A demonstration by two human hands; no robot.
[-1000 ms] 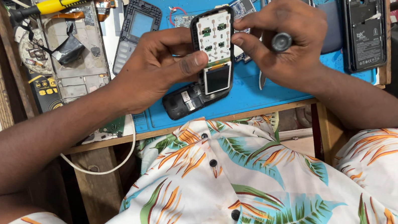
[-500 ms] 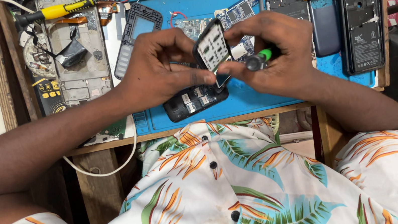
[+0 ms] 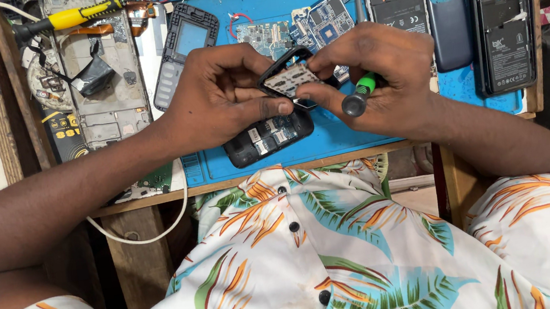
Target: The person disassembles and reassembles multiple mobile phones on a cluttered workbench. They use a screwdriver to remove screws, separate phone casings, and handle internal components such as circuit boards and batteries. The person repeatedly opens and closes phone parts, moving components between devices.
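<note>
Blue repair mat (image 3: 349, 135) underlies both hands. Left hand (image 3: 216, 99) pinches keypad board (image 3: 288, 79) above mat. Right hand (image 3: 384, 75) grips board and green-tipped screwdriver (image 3: 360, 94).

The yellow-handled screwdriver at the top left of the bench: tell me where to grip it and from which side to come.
Grip the yellow-handled screwdriver around its yellow handle, coming down from above. It lies nearly flat, pointing sideways across the opened phone chassis, with the dark butt end at the left free of clutter. The shaft end at the right sits among orange flex cable and is best avoided.
</note>
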